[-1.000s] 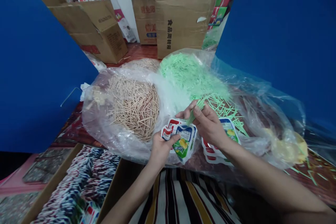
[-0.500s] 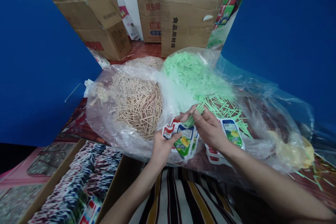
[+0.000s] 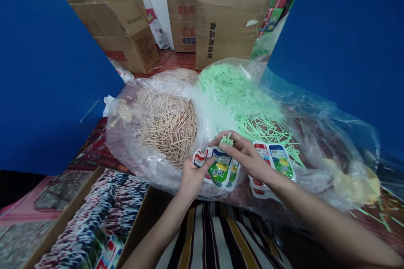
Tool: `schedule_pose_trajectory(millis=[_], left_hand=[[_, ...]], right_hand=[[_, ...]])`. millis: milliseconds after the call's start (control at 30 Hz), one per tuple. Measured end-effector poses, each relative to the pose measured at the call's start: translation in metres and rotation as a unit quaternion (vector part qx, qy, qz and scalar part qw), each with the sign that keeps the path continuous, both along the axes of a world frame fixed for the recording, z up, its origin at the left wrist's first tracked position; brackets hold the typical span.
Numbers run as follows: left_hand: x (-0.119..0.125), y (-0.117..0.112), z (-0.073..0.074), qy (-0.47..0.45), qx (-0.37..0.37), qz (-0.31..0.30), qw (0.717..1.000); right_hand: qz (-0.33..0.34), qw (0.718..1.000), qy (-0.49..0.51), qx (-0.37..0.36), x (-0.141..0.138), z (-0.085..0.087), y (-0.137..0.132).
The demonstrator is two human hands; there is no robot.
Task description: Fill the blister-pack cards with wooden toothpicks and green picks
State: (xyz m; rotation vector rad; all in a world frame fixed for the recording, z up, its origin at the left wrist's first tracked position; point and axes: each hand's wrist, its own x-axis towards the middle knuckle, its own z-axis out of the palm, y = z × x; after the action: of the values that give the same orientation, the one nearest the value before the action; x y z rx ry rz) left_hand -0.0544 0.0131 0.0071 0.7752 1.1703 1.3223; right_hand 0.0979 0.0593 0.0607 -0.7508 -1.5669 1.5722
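Note:
My left hand [image 3: 192, 173] is closed on a small fan of printed packets [image 3: 217, 170], the front one green with a Sprite label. My right hand [image 3: 244, 154] pinches a little bundle of green picks [image 3: 226, 139], whose tips stick up just above the packets' top edge. A few more printed packets [image 3: 274, 160] lie on the plastic to the right of my right wrist. Behind my hands sit a clear bag of wooden toothpicks [image 3: 164, 124] and a heap of green picks [image 3: 240, 92] on clear plastic.
An open cardboard box [image 3: 78, 227] at lower left holds many filled packets. Cardboard boxes [image 3: 230, 25] stand at the back of the red table. Loose green picks [image 3: 375, 214] lie at the right. A striped cloth [image 3: 217, 235] covers my lap.
The green bundle in my right hand has sunk lower toward the packets, so less of it shows above my fingers. The view has shifted slightly.

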Motion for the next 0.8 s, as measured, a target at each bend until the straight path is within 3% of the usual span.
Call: schedule_pose_trajectory(millis=[100, 233, 367, 467, 667, 800], left_hand=[[-0.004, 0.0, 0.001, 0.0, 0.007, 0.002, 1.0], [-0.012, 0.0, 0.001, 0.021, 0.015, 0.007, 1.0], [-0.017, 0.0, 0.002, 0.025, 0.018, 0.003, 1.0], [-0.018, -0.001, 0.003, 0.034, 0.013, 0.005, 0.999], [-0.015, -0.002, 0.0, -0.003, 0.002, 0.025, 1.0], [-0.012, -0.003, 0.0, 0.001, -0.006, 0.034, 0.999]], right_hand=[[-0.023, 0.998, 0.009, 0.061, 0.002, 0.0, -0.002], [0.007, 0.963, -0.153, 0.223, 0.007, -0.004, -0.002], [-0.058, 0.951, -0.144, 0.267, 0.009, -0.012, -0.002], [-0.046, 0.933, -0.171, 0.313, 0.007, -0.019, -0.002], [-0.052, 0.922, -0.201, 0.327, 0.009, -0.027, -0.003], [-0.02, 0.932, -0.227, 0.283, 0.011, -0.022, -0.004]])
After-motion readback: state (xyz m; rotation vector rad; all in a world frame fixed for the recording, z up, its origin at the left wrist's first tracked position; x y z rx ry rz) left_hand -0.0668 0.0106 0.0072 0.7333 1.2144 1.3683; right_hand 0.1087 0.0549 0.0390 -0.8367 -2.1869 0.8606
